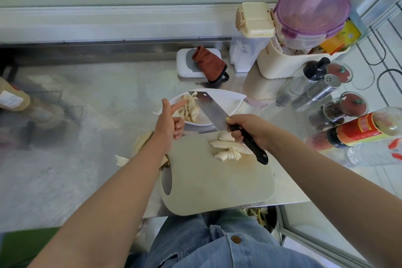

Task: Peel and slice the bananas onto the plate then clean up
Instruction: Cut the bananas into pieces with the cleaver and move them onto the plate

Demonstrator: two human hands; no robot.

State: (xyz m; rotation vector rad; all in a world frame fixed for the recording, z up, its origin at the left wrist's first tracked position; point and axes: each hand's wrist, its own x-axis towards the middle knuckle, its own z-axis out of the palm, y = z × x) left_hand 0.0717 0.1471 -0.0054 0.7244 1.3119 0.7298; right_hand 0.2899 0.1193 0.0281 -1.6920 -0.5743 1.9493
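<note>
Sliced banana (191, 111) sits in a row on the near-left part of the white plate (226, 99). A second batch of slices (226, 148) is still on the cutting board (217, 185), top right, just under the knife handle.

Right hand (250, 128) is wrapped tight round the black handle of the cleaver (212, 110). The blade angles out over the plate, tip at the slices. It looks like it's being used as a scoop to carry pieces over, not to cut.

Left hand (167, 126) holds nothing. Index finger (179, 104) is straight, tip at the slices by the blade's far end, the rest loosely curled. My read: it's wiping slices off the blade onto the plate.

The plate sits right behind the board, so the transfer is short.

Peels (143, 139) are piled on the steel counter (87, 137) at the board's left edge, out of the cutting area. A bin (265, 215) below the counter edge already has peels in it.

Judgement: transfer about half done, clean-up not started.
</note>
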